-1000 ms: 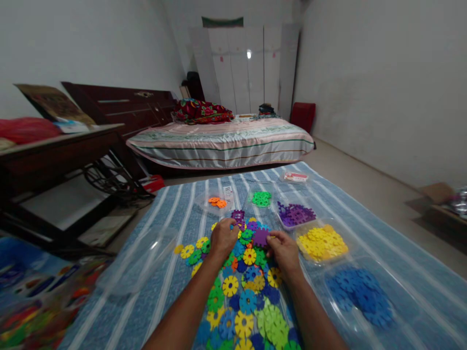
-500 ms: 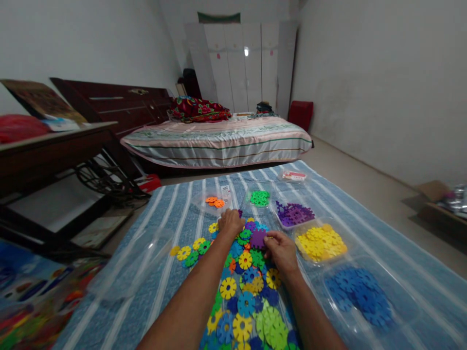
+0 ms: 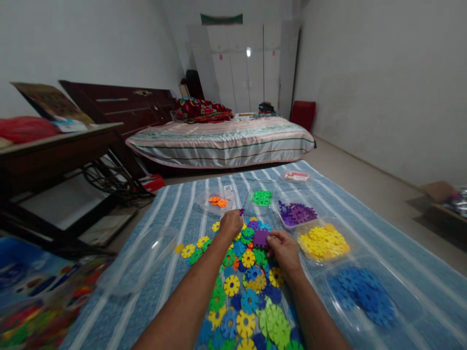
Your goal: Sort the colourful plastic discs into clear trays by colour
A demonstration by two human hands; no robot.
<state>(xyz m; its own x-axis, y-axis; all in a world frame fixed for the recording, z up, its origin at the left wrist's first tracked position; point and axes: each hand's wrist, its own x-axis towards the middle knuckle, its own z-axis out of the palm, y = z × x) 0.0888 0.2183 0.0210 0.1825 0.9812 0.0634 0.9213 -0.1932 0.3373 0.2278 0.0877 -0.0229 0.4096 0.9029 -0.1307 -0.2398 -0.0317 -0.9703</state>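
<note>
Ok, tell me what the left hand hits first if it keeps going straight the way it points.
The left hand points away from the person, up the striped cloth. Just past its fingertips lies the clear tray of orange pieces, so that likely comes first, though depth is hard to judge.

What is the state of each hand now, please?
Left hand: closed on a small purple piece.
Right hand: holding a purple disc.

The one camera sits on my head, looking forward and down along my forearms, close above my fingers (image 3: 272, 237). Past my fingers it faces the bed (image 3: 222, 141) and wardrobe (image 3: 244, 68) at the far wall.
</note>
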